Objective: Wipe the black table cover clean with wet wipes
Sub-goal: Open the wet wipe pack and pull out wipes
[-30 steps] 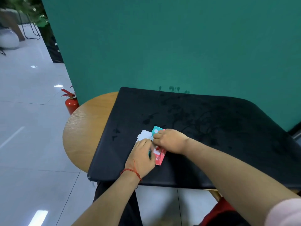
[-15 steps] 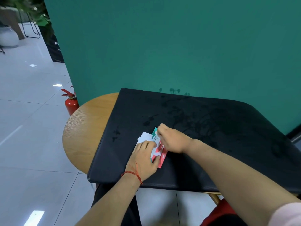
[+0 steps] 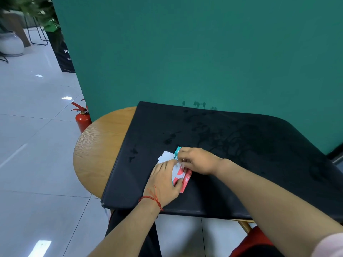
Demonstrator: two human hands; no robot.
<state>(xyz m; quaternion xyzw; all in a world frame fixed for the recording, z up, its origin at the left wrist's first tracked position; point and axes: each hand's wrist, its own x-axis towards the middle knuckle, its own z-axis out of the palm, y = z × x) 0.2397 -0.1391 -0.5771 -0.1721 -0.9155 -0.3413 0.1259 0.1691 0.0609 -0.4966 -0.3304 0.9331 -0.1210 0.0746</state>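
Note:
A black table cover (image 3: pixel 241 145) lies over a round wooden table (image 3: pixel 100 145); dark wet smears mark its middle and far part. A red, teal and white wet wipes pack (image 3: pixel 182 178) lies on the cover near the front left, its white flap (image 3: pixel 166 156) folded open to the left. My left hand (image 3: pixel 163 182), with a red string at the wrist, holds the pack down, its thumb against the pack's near edge. My right hand (image 3: pixel 196 161) has its fingers curled and pinches at the pack's opening. What the fingertips hold is too small to tell.
A green wall (image 3: pixel 204 52) stands right behind the table. A red fire extinguisher (image 3: pixel 82 117) stands on the tiled floor left of the table. Far left are a potted plant (image 3: pixel 46 15) and a white vase (image 3: pixel 11 43). The cover's front edge hangs over my lap.
My right hand's fingers have shifted from the pack's far end toward its middle opening. My left hand has slid a little over the pack. The pack has stayed in place.

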